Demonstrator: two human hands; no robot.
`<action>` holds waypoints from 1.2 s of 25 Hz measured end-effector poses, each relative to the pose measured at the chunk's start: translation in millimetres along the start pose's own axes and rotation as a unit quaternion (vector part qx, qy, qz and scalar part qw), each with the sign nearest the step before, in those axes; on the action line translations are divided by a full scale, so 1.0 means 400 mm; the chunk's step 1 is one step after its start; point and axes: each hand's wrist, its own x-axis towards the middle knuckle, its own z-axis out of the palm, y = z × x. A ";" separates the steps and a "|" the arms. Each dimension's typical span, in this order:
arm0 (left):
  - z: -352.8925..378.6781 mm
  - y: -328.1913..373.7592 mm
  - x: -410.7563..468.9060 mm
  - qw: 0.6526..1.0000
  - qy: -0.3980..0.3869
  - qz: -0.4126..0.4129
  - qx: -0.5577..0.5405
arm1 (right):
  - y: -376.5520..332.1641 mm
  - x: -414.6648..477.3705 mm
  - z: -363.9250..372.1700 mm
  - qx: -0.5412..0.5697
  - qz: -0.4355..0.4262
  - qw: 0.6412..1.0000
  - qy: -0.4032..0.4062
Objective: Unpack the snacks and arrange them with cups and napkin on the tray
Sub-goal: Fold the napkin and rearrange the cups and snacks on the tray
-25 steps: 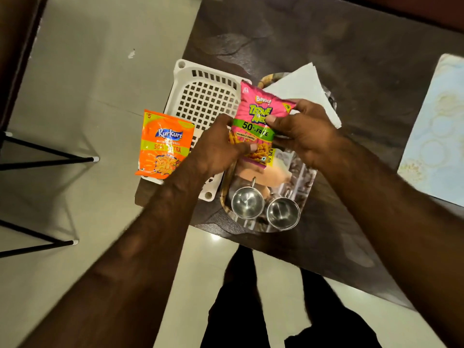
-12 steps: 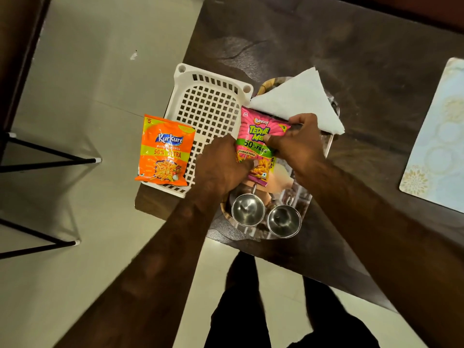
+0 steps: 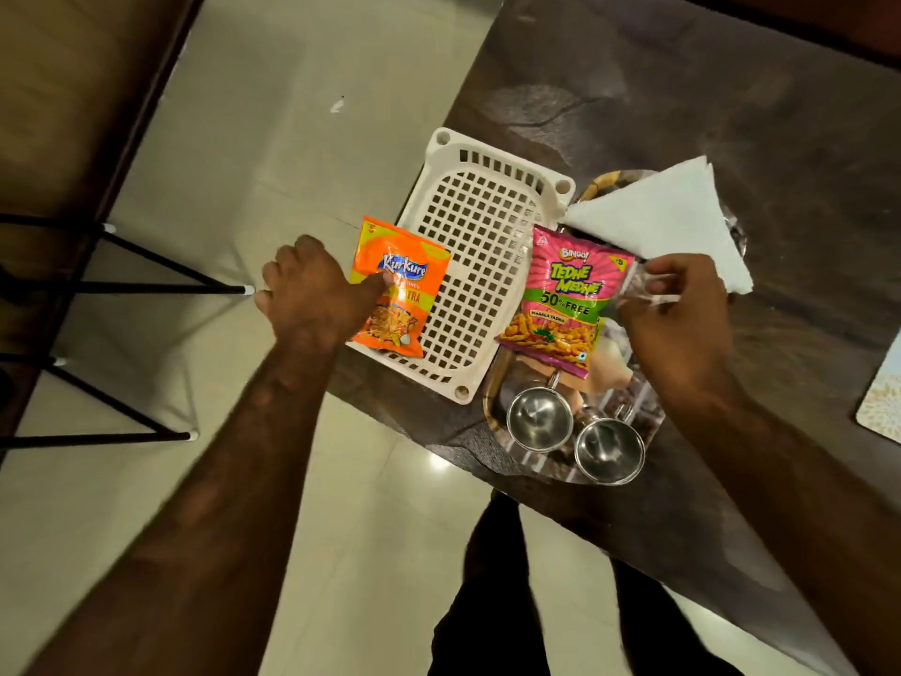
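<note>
Dark table (image 3: 731, 114), glossy stone-look top with pale veining; near corner juts over shiny cream floor tiles (image 3: 292, 114). White plastic basket (image 3: 480, 265), rectangular, square-grid bottom, round holes at rounded corners, sits at the table's left edge, overhanging it a bit. Orange packet (image 3: 402, 285), glossy crinkled foil, "Kurkure" print, lies on the basket's left rim, half off it. Left hand (image 3: 312, 295) is on that packet's left edge: thumb pressed on the front face, fingers curled behind; pinch looks closed on it, though the fingers' contact at the back is hidden. Oval tray (image 3: 492, 407), dark reflective surface with woven-looking rim, is just right of the basket, at the table's near edge. Pink packet (image 3: 565, 300), same glossy foil, "Tedhe Medhe" and a green "50% free" band, lies flat across the tray's left-middle, left edge overlapping the basket rim. Right hand (image 3: 677, 324) is at the packet's top-right corner, thumb and forefinger pinched together on a blurred bit of clear film; can't tell if that's the packet seal or a loose scrap. Two steel cups (image 3: 538, 424) (image 3: 609, 448), round, polished, small handles, stand side by side at the tray's near end. White napkin (image 3: 668, 222), soft paper, folded to a triangle, covers the tray's far end. Pale patterned mat (image 3: 882, 402) at the table's right edge. Black metal legs (image 3: 146, 285) with white tips on the floor, left.
</note>
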 end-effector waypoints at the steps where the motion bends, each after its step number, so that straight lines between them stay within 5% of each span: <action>1: 0.002 -0.014 0.011 0.998 -0.051 -0.012 0.028 | 0.001 -0.009 -0.002 0.001 -0.004 1.000 -0.013; 4: 0.024 -0.024 0.007 0.998 -0.061 0.018 0.023 | 0.005 -0.032 -0.014 0.018 -0.002 0.999 -0.038; 12: -0.097 0.040 -0.060 0.962 -0.054 0.095 -0.251 | -0.003 -0.046 -0.089 0.047 -0.054 0.995 -0.071; 17: -0.130 0.208 -0.165 0.832 -0.232 0.134 -0.485 | -0.034 -0.015 -0.149 0.243 0.066 0.949 -0.189; 21: -0.018 0.377 -0.276 0.806 -0.328 0.140 -0.472 | -0.011 0.002 -0.184 0.281 0.083 0.939 -0.179; 26: 0.025 0.393 -0.283 0.877 -0.259 0.170 -0.367 | 0.098 -0.001 -0.225 0.276 0.135 0.946 -0.100; 30: 0.004 0.298 -0.230 0.891 -0.232 0.092 -0.378 | 0.170 -0.017 -0.202 0.193 0.201 0.957 -0.080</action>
